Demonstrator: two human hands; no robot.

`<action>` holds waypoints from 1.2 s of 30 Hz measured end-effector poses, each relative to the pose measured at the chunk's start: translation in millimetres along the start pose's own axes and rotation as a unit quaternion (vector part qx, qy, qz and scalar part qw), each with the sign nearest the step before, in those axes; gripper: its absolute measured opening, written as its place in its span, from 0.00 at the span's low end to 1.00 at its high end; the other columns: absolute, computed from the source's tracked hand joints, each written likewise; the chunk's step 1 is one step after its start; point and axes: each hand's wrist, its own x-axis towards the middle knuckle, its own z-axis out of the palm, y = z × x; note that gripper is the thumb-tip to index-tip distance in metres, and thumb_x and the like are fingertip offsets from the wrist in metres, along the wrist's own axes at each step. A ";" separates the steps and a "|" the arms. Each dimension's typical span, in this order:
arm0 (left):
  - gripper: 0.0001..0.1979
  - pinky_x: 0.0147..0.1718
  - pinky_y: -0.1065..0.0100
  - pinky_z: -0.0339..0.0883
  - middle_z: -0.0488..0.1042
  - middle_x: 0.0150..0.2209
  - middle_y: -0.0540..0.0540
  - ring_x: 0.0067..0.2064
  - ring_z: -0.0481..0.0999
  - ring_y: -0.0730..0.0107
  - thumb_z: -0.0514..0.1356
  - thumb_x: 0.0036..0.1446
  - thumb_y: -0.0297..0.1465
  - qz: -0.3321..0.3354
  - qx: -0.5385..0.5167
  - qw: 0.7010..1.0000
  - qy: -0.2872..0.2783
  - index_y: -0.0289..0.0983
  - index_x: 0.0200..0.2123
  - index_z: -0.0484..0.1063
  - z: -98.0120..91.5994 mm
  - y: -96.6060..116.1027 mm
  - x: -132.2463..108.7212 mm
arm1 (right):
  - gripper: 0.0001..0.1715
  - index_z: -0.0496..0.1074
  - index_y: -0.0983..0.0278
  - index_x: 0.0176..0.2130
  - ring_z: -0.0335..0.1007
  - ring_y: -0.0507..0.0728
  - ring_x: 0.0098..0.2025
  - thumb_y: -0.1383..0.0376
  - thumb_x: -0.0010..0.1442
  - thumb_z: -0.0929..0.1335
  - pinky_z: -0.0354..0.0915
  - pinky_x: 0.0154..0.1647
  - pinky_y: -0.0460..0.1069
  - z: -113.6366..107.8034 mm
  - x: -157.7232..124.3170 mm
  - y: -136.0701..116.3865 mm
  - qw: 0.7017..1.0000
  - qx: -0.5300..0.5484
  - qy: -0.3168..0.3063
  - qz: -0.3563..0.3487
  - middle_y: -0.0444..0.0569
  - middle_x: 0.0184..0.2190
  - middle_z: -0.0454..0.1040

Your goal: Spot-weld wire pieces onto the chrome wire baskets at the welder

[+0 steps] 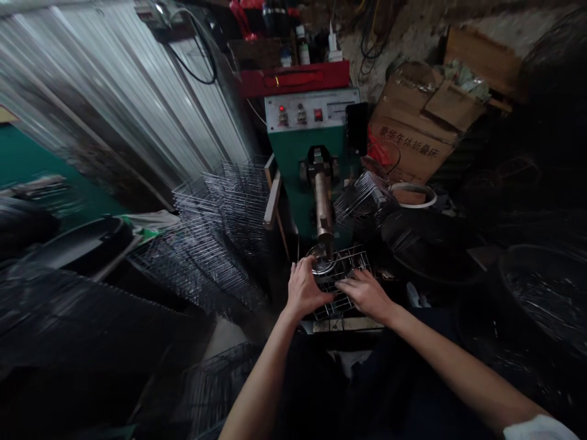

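Observation:
A small wire rack [345, 304] of crossed metal rods sits below the head of a spot welding machine [322, 201]. At its far left, a round wire ring [323, 264] lies right under the machine's tip. My left hand [304, 288] grips the rack's left side, its fingertips by the ring and its thumb stretched to the right. On the right part of the rack, my right hand [367, 297] is closed, fingers pointing left; its fingertips are slightly blurred. Parts of the rack are hidden beneath both hands.
Stacked wire grids [215, 226] stand left of the machine. To the right are more wire pieces [358, 198], a white bucket [433, 197] and dark tubs [431, 269]. Cardboard boxes [408, 140] rise behind. A wooden strip [353, 325] lies in front of the rack.

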 end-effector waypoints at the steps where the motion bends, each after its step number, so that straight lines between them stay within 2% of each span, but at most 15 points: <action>1: 0.45 0.67 0.44 0.47 0.70 0.53 0.43 0.57 0.71 0.47 0.74 0.34 0.41 -0.005 0.002 1.000 -0.004 0.42 0.54 0.57 -1.9 0.2 1.9 | 0.23 0.73 0.61 0.57 0.65 0.64 0.52 0.74 0.66 0.64 0.60 0.51 0.58 -0.3 2.1 0.3 1.000 0.001 -0.002 0.003 0.51 0.52 0.77; 5: 0.46 0.66 0.44 0.50 0.70 0.53 0.43 0.56 0.72 0.46 0.74 0.33 0.43 -0.026 0.010 0.999 -0.016 0.43 0.54 0.56 -7.0 3.0 5.7 | 0.20 0.74 0.61 0.55 0.66 0.63 0.51 0.73 0.67 0.65 0.60 0.50 0.56 -1.3 7.1 1.1 1.000 0.018 0.009 0.011 0.51 0.50 0.78; 8: 0.44 0.65 0.43 0.52 0.71 0.52 0.43 0.54 0.73 0.46 0.73 0.35 0.45 -0.031 0.026 0.999 -0.022 0.43 0.54 0.56 -7.7 5.2 6.9 | 0.15 0.74 0.61 0.53 0.65 0.62 0.50 0.69 0.69 0.66 0.60 0.48 0.55 -1.2 8.6 1.7 0.999 0.027 0.041 0.016 0.52 0.48 0.77; 11: 0.42 0.63 0.43 0.55 0.72 0.50 0.43 0.53 0.74 0.47 0.72 0.37 0.46 -0.033 0.040 0.998 -0.021 0.43 0.53 0.56 -7.7 4.7 13.0 | 0.10 0.75 0.63 0.47 0.65 0.62 0.47 0.65 0.71 0.65 0.59 0.47 0.54 0.0 13.1 3.6 0.996 0.011 0.073 0.040 0.53 0.43 0.76; 13: 0.42 0.61 0.44 0.57 0.73 0.48 0.43 0.52 0.75 0.47 0.71 0.38 0.46 -0.039 0.043 0.998 -0.020 0.42 0.53 0.57 -8.4 2.2 21.5 | 0.10 0.75 0.64 0.43 0.64 0.62 0.45 0.63 0.71 0.65 0.59 0.45 0.54 0.7 19.6 6.2 0.995 -0.016 0.082 0.057 0.52 0.39 0.75; 19: 0.44 0.53 0.50 0.66 0.74 0.47 0.42 0.49 0.76 0.47 0.73 0.34 0.50 -0.050 0.043 0.997 -0.031 0.42 0.51 0.58 -12.8 -6.2 43.4 | 0.09 0.74 0.65 0.40 0.63 0.62 0.45 0.61 0.68 0.68 0.56 0.44 0.54 -0.2 38.6 14.5 0.991 -0.044 0.073 0.106 0.53 0.41 0.73; 24: 0.46 0.58 0.47 0.62 0.74 0.49 0.41 0.52 0.75 0.46 0.73 0.34 0.48 -0.039 0.061 0.997 -0.031 0.41 0.53 0.57 -12.7 -10.5 50.8 | 0.11 0.74 0.65 0.40 0.62 0.63 0.46 0.58 0.68 0.68 0.55 0.45 0.54 3.2 43.3 20.6 0.988 -0.056 0.084 0.116 0.54 0.40 0.72; 31: 0.48 0.54 0.50 0.66 0.74 0.51 0.41 0.52 0.75 0.45 0.73 0.33 0.48 -0.049 0.054 0.995 -0.064 0.41 0.55 0.56 -16.6 -22.9 77.3 | 0.04 0.74 0.63 0.41 0.62 0.61 0.46 0.64 0.66 0.70 0.52 0.43 0.53 -2.0 60.3 34.8 0.987 -0.063 0.066 0.130 0.52 0.41 0.72; 36: 0.49 0.56 0.49 0.64 0.74 0.51 0.42 0.52 0.76 0.46 0.74 0.33 0.47 -0.042 0.039 0.995 -0.081 0.42 0.56 0.54 -17.7 -25.5 82.6 | 0.06 0.74 0.64 0.40 0.61 0.62 0.47 0.63 0.66 0.70 0.53 0.45 0.53 -2.7 60.5 37.2 0.989 -0.064 0.063 0.121 0.52 0.41 0.72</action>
